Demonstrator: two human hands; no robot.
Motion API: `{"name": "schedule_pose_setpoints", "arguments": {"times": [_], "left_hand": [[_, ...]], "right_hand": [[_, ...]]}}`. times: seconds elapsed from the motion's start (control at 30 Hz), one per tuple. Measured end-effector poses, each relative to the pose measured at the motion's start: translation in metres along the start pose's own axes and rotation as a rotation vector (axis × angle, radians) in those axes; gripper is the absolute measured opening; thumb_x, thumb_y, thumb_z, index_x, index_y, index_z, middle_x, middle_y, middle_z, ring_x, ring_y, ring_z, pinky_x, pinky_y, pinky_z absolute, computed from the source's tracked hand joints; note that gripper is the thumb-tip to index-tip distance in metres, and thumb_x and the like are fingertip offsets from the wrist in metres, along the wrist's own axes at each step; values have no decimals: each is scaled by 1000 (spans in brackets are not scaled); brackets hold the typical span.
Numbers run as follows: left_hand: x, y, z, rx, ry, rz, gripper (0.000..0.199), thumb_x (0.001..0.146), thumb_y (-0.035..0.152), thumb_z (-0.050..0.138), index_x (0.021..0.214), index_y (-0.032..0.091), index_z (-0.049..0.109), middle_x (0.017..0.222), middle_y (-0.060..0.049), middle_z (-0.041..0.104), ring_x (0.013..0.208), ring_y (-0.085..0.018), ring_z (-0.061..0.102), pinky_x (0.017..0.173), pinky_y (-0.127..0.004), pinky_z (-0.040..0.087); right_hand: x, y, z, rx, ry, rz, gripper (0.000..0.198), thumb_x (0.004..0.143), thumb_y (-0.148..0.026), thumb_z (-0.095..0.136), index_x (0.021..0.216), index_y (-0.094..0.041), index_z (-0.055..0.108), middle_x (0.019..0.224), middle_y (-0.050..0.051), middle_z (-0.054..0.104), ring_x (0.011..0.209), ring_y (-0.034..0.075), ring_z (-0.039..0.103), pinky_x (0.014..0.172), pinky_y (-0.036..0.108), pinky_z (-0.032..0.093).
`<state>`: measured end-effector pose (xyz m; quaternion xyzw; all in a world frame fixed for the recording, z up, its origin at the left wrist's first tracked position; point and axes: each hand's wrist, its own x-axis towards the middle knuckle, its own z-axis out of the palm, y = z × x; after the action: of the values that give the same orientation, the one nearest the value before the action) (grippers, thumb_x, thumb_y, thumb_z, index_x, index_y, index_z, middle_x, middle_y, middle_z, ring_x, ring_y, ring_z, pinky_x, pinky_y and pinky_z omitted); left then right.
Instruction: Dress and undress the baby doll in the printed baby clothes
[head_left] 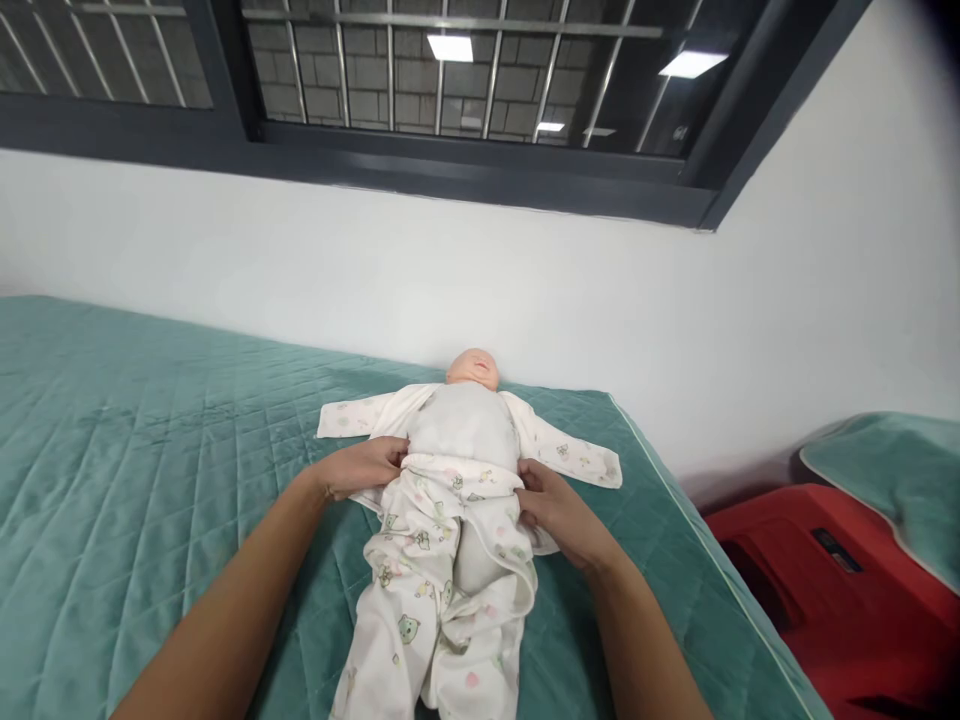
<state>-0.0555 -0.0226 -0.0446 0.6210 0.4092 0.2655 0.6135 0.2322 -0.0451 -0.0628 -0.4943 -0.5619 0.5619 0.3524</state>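
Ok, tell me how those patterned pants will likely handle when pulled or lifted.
The pants will probably be floppy, since the cloth bunches in loose folds. They look thin, so likely light for their size. They might catch on the doll, as the waistband lies across its belly.

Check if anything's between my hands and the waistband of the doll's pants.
Nothing visible stands in the way: the left hand and right hand are each at the waistband, on opposite sides of the doll.
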Motion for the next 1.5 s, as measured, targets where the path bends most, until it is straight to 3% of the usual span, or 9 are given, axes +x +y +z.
{"name": "schedule_pose_setpoints", "arguments": {"times": [0.17,0.3,0.5,0.63,0.8,1.03,1.23,1.5], "left_hand": [[0,-16,1,-177,-36,-12,37,61,9,64,97,18,67,96,-5,72,94,-21,66,89,-34,50],[1,-26,-4,-214,-34,5,53,58,8,70,110,16,62,103,-8,71,98,-23,64,89,-35,50],[0,-27,-7,-146,1,-17,43,63,15,69,105,13,63,90,-6,71,88,-22,66,79,-32,52],[-1,-23,-5,-139,33,-75,33,68,20,65,100,13,64,86,-6,71,82,-20,67,74,-30,53],[-1,-19,-3,-153,73,-154,25,72,19,60,96,13,65,89,-8,71,78,-18,68,68,-27,54],[5,-30,-4,-338,43,-97,43,63,11,69,106,17,63,100,-7,72,91,-20,69,77,-28,56],[8,-28,4,-405,89,-62,45,65,8,67,109,17,64,100,-8,73,90,-20,70,75,-28,57],[5,-21,12,-406,100,-43,50,67,8,63,117,18,62,106,-8,72,95,-20,69,77,-27,56]], "right_hand": [[3,7,-2,-129,87,10,13,67,-22,64,76,-19,55,68,-4,54,58,10,45,51,21,34],[4,7,-1,-121,77,55,15,69,-21,66,82,-18,59,72,-2,61,62,11,52,54,21,39],[1,5,5,68,33,125,39,72,-19,69,111,-22,62,101,3,71,79,18,66,65,26,51],[0,1,7,157,-10,98,49,71,-15,70,118,-25,61,111,4,71,87,21,68,72,29,54],[2,2,9,162,6,55,49,72,-16,71,119,-23,62,112,6,71,86,21,69,67,27,53],[5,2,13,169,60,20,52,71,-15,70,121,-22,59,110,7,71,85,22,70,62,26,51],[10,9,12,170,47,-75,50,75,-18,64,124,-23,59,109,6,72,88,24,69,71,33,53],[16,14,3,-85,114,-174,42,76,-21,61,117,-25,66,108,3,73,105,28,65,87,40,53]]}}
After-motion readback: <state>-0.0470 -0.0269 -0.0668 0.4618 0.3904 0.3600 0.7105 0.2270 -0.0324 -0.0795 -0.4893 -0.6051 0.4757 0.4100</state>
